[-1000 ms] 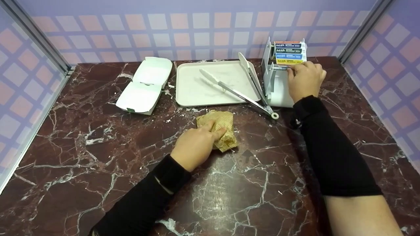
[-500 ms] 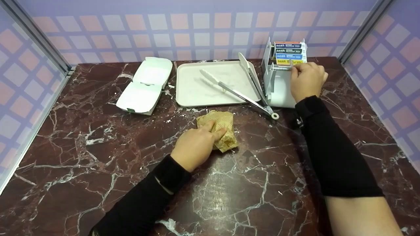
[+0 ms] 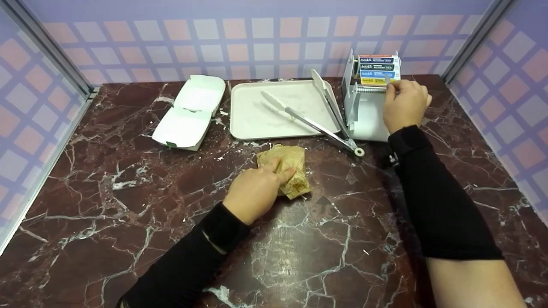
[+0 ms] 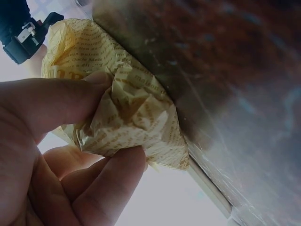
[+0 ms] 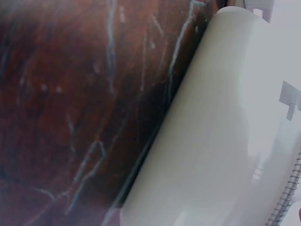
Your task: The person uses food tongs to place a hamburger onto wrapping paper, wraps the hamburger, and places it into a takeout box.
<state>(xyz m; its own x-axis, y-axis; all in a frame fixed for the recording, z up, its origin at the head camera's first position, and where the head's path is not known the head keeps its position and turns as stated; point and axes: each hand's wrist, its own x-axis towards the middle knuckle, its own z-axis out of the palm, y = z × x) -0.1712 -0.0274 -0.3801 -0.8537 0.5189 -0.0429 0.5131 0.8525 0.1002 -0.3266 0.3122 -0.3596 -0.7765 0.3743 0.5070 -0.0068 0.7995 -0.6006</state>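
Note:
A bundle wrapped in printed tan paper lies on the table in front of the tray, its paper crumpled in the left wrist view. My left hand holds it, thumb and fingers pressing on its folds. What is inside the wrapper is hidden. At the back right stands a white dispenser with several coloured label strips on its upper part. There my right hand pinches a small grey tab above the dispenser's spring bar. That hand is not seen in the right wrist view, where a white roll fills much of the picture.
An off-white tray sits at the back, with metal tongs spread across it and their hinge end over its front edge. Left of it lies an unfolded white clamshell box. Patterned panels border the table.
My right hand has slid a little to the right along the dispenser, and the small grey tab has shifted with it. My left hand and the wrapped bundle have stayed in place.

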